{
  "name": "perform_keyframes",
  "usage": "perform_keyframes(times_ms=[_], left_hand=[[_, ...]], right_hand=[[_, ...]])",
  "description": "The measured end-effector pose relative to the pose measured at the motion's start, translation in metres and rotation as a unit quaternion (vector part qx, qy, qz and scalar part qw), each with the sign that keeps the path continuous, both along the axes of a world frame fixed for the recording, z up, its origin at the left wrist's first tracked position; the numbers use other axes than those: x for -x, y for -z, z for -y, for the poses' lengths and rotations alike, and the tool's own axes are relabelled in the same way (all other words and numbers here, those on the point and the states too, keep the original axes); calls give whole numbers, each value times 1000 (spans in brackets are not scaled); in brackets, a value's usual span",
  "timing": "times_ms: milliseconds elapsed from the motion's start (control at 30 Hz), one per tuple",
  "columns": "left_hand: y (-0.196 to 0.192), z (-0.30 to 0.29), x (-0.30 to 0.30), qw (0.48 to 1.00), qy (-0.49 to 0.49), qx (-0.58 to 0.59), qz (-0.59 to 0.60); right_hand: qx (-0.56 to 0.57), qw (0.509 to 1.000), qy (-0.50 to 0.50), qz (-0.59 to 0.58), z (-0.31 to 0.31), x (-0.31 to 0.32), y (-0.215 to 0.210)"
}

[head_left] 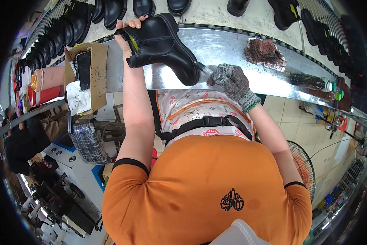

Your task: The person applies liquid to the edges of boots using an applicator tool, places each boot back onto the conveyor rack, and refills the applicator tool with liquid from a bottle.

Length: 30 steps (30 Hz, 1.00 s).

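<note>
The left hand (123, 43), partly hidden behind a boot (161, 45), grips its top over the bench (228, 44). The gloved right hand (232, 81) clasps a tool (205, 69), handle concealed, tip at the boot's toe; contact is hard to tell.

Metal bench (228, 47) with smooth silver top, crumpled wrapper (278, 62) bearing reddish-brown block (266, 47), dark bottle (308, 81) lying farther right.
</note>
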<state>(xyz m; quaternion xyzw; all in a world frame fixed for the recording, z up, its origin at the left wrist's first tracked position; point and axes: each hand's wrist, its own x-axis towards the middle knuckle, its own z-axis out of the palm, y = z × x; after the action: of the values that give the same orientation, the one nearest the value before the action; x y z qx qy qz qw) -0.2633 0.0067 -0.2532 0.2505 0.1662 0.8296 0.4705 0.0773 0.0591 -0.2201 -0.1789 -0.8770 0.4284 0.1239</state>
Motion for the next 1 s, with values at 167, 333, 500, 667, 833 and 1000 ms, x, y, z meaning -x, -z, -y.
perform_keyframes(times_ms=[167, 333, 500, 667, 833, 1000], left_hand=[[7, -5, 11, 999, -23, 34, -18], [17, -18, 23, 992, -74, 93, -32], [16, -48, -10, 961, -200, 167, -89], [43, -39, 2, 790, -349, 279, -418], [21, -24, -6, 677, -352, 354, -541], [-3, -4, -27, 641, -385, 367, -553]], right_hand=[[86, 995, 56, -7, 6, -13, 16], [84, 992, 85, -32, 4, -23, 25], [393, 888, 230, -67, 3, -36, 58], [633, 684, 336, -135, 8, -32, 62], [554, 754, 316, -157, 6, -43, 56], [568, 731, 334, -177, 2, -46, 30]])
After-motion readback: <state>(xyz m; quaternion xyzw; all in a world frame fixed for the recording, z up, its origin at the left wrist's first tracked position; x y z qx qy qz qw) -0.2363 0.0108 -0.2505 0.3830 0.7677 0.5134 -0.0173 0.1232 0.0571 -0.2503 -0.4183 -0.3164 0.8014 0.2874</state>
